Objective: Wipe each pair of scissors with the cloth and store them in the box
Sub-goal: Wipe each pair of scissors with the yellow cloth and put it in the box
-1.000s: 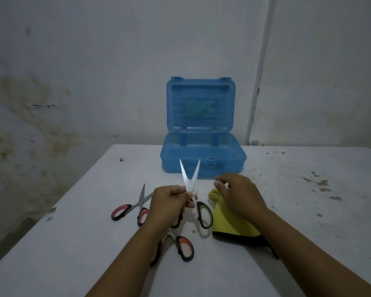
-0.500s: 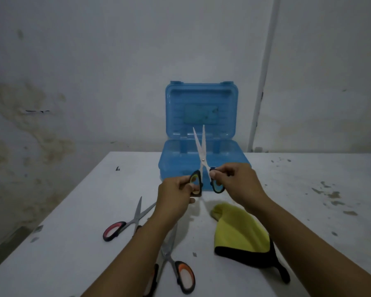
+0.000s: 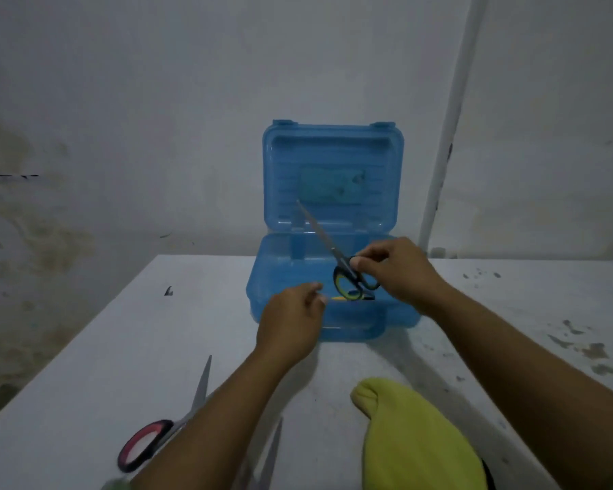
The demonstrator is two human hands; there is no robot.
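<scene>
At the bottom right of the frame lay the yellow cloth [image 3: 414,443], bunched on the white table [image 3: 128,348]. At the bottom left lay the red-handled scissors [image 3: 156,438], blades pointing up the frame, partly under the left forearm; beside them a second blade [image 3: 273,450] showed near the bottom centre, its handles out of sight. Higher, at centre, the left hand [image 3: 291,323] hovered loosely curled and holding nothing, just at the front wall of the blue box [image 3: 397,313]. The right hand [image 3: 397,274] pinched the handles of the yellow-and-black scissors [image 3: 347,274] above the open box, blades closed and slanting to the upper left. Beneath them, inside the box, something yellow and black lay, too unclear to name. The lid [image 3: 333,171] stood upright against the wall.
</scene>
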